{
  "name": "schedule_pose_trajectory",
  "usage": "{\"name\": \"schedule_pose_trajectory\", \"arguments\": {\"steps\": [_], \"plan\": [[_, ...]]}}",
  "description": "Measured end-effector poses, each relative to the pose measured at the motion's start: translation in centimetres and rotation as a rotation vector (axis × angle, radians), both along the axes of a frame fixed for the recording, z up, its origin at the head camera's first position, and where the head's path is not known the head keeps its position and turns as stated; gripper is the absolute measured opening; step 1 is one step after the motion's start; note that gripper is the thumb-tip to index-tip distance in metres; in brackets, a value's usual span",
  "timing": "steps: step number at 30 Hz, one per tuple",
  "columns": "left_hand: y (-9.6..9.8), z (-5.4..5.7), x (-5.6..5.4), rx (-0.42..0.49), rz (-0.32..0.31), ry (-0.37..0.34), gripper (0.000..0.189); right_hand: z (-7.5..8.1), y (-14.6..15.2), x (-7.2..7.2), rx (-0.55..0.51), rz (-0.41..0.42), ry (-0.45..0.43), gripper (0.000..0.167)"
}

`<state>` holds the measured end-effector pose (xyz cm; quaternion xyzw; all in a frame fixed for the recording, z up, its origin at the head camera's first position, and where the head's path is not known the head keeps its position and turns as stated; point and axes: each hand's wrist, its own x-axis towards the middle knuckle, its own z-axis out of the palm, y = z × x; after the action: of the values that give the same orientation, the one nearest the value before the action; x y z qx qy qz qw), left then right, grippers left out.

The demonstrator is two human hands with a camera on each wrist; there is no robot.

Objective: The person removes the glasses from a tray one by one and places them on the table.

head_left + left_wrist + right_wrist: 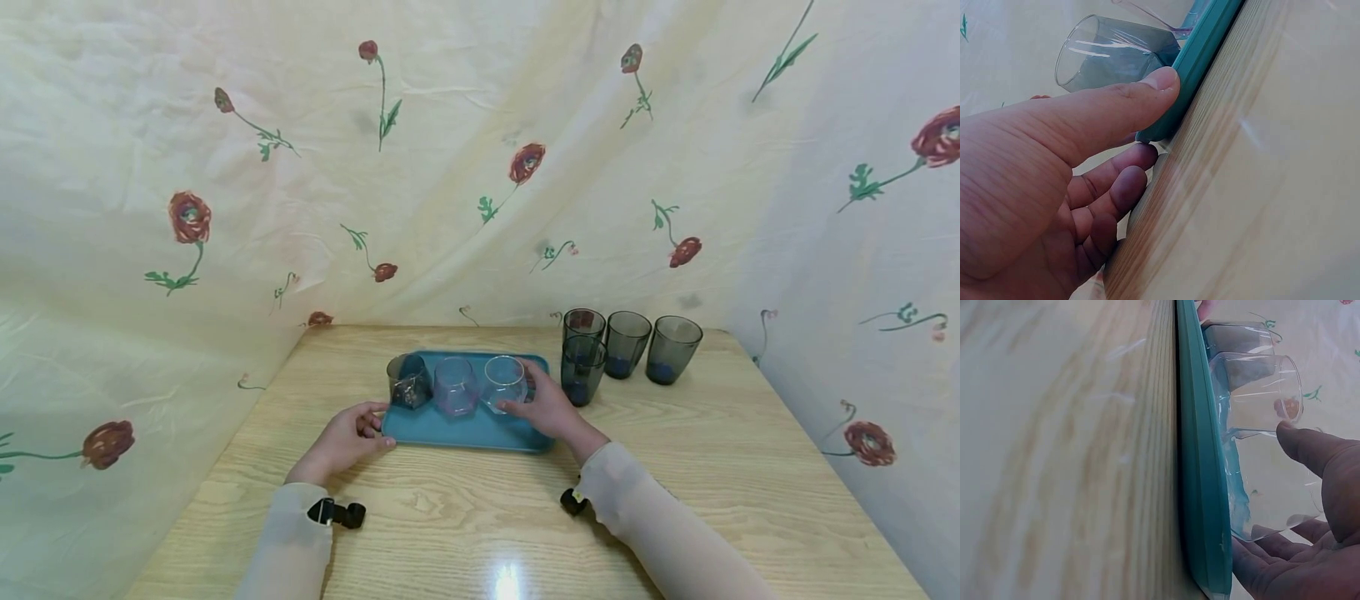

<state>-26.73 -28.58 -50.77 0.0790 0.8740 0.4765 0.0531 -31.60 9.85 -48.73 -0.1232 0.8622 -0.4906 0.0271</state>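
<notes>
A blue-green tray (465, 435) lies on the table with three short glasses standing in a row on it. From left to right they are a dark grey glass (409, 383), a pinkish faceted glass (456, 387) and a clear glass (501, 385). My left hand (348, 440) grips the tray's near left corner, the thumb (1163, 81) against its rim and the other fingers curled below. At the other end, my right hand (546, 407) holds the clear glass from its right side, with the thumb (1310, 447) and fingers around its wall.
Several tall dark grey tumblers (673, 354) stand upright right of the tray, one (582, 375) close by its right edge. Behind the wooden table (435, 517) hangs a flower-printed cloth (450, 167). Both wrists wear black straps (330, 512).
</notes>
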Motion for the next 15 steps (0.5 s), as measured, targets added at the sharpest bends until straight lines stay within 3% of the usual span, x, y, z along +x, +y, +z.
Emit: {"name": "schedule_pose_trajectory", "arguments": {"steps": [15], "plan": [[-0.01,-0.08,-0.09,0.011,-0.001,0.002,0.066,-0.22,-0.01,-0.1,0.019,-0.01,0.001,0.083]]}}
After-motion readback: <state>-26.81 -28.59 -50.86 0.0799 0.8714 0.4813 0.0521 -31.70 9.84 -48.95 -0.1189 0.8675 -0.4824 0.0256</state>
